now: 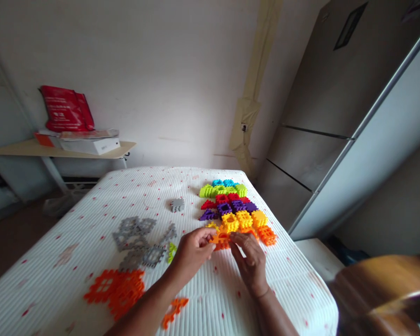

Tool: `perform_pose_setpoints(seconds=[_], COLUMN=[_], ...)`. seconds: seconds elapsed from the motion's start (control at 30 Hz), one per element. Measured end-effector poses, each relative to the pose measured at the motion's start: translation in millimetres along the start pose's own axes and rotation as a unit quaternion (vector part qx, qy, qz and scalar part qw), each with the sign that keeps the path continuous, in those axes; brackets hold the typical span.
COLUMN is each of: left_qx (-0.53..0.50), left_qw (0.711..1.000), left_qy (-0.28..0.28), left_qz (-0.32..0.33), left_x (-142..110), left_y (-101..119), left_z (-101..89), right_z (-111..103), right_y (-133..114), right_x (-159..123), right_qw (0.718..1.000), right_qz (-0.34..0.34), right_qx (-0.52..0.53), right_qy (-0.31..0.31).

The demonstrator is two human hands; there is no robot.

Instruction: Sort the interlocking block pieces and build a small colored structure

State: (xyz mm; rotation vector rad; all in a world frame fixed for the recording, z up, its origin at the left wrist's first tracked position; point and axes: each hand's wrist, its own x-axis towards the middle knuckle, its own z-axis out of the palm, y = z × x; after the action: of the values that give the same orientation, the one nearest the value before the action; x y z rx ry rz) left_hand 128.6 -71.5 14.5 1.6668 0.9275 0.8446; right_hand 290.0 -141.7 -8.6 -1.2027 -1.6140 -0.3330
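My left hand (pixel 197 247) pinches the left side of an orange interlocking block piece (pixel 222 236). My right hand (pixel 249 259) has its fingers closed on the right side of the same piece. Just beyond my hands stand rows of assembled blocks: orange (pixel 267 235), yellow (pixel 244 219), purple (pixel 223 209), red (pixel 221 199), lime green (pixel 220 190) and blue (pixel 218 183). Left of my left forearm lie a pile of flat orange pieces (pixel 126 289), loose grey pieces (pixel 129 235) and a green piece (pixel 172 252). A single orange piece (pixel 175 311) lies near my left forearm.
A grey block (pixel 177 205) sits alone mid-table on the white quilted cover (pixel 203 289). Behind at left, a side table (pixel 91 151) carries a white box (pixel 90 144) and a red bag (pixel 65 109). A fridge (pixel 301 121) stands at right, with a wooden chair (pixel 388 289) nearer.
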Motion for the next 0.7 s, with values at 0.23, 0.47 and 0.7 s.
perform_pose_setpoints(seconds=[0.23,0.47,0.7], left_qx=[0.138,0.137,0.139], left_qw=[0.981,0.980,0.981], left_qy=[0.072,0.082,0.080], left_qz=[0.113,0.122,0.109], left_x=[8.6,13.5,14.7], left_y=[-14.6,-21.6,-27.2], left_z=[11.8,15.9,18.8], right_z=[0.0,2.4,4.1], right_y=[11.2,12.8,14.3], right_x=[-4.9,-5.4,-5.5], right_qw=[0.997,0.995,0.994], right_qz=[0.048,0.063,0.075], right_qx=[-0.040,-0.064,-0.060], right_qy=[-0.034,-0.042,-0.045])
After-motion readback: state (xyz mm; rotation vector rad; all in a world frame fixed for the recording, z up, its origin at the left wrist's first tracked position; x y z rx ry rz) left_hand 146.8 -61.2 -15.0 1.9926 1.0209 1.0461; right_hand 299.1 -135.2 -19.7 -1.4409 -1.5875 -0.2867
